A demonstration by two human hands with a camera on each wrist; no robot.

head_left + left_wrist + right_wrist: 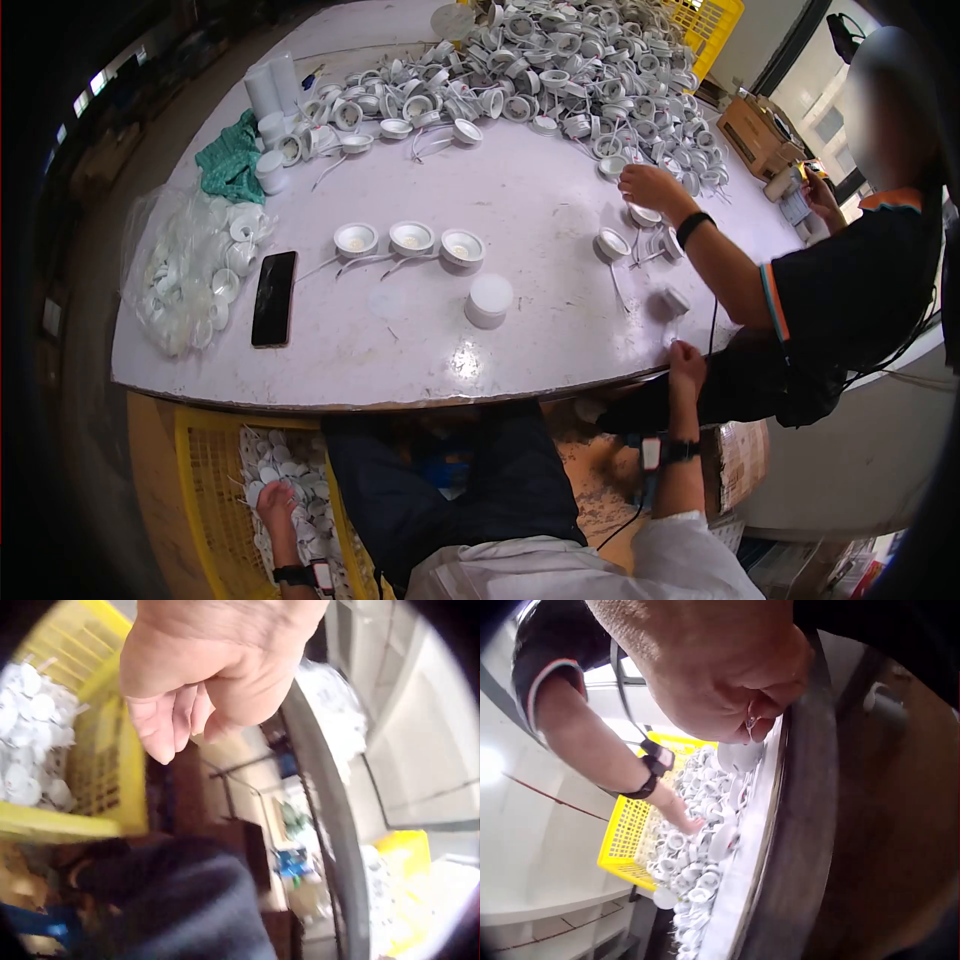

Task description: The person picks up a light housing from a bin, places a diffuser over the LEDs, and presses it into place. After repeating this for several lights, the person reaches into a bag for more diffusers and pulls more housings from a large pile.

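My left hand (277,505) is held low beside the table, over a yellow basket (205,500) of small white lamp parts (300,480). In the left wrist view its fingers (161,735) hang loosely bent and hold nothing. At the table's front edge, my right hand (687,368) pinches the thin wire of a white downlight (675,299), which lies blurred on the tabletop just beyond the fingers. The wire's end (751,724) shows between thumb and fingers in the right wrist view. Three downlights (411,238) stand in a row mid-table, behind a stack of white round covers (489,300).
A big heap of downlights (560,75) covers the table's back. On the left are a phone (274,300), a clear bag of white rings (190,280) and a green cloth (233,160). Another person (840,290) on the right reaches over several downlights (613,243).
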